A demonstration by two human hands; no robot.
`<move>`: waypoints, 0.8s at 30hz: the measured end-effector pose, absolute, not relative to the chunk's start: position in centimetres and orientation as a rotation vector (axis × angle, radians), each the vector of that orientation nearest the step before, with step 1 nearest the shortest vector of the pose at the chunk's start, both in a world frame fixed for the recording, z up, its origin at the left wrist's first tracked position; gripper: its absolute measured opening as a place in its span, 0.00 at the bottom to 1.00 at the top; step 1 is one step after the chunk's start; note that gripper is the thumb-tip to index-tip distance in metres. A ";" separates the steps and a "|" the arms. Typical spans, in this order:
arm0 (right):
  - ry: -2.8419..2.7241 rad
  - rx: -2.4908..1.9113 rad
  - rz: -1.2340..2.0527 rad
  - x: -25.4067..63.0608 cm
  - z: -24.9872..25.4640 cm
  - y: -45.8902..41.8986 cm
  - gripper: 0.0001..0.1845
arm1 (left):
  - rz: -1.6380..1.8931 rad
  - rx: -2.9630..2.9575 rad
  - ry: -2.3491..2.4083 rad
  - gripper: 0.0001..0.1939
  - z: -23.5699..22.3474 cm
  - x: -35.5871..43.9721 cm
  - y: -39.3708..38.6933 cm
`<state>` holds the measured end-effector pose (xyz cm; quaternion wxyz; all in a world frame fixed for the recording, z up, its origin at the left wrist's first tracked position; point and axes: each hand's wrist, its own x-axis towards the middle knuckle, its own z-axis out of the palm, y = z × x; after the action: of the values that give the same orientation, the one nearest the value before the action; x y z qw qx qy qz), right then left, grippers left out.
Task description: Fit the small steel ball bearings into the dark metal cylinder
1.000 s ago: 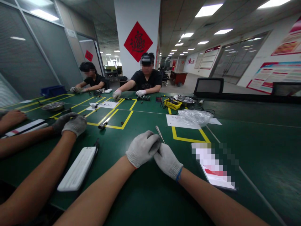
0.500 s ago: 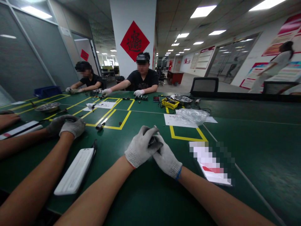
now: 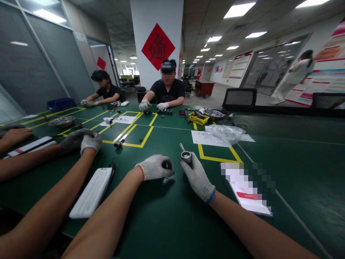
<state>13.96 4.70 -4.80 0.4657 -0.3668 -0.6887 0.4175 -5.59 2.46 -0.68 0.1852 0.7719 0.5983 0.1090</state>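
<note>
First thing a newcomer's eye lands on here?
Probably the big red diamond sign with dark characters, high on the white pillar across the table. Then, front and center, the right gloved hand holding a metal part, its round end facing up. Bright yellow tape lines also stand out against the green table.

Your left hand (image 3: 153, 167) and right hand (image 3: 198, 177) in off-white knit gloves (image 3: 149, 170), snug cuffs (image 3: 208, 192) — orange-edged on the left, blue-edged on the right — your forearms (image 3: 118, 201) bare
</note>
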 end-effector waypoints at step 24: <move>-1.727 -0.886 1.118 13.7 -4.4 4.7 0.12 | 0.290 2.119 1.453 0.07 -1.7 -5.4 2.9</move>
<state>13.74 4.73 -4.41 0.4359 -0.3559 -0.6939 0.4492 -5.38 2.93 -1.70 0.2742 0.7881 0.5404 0.1080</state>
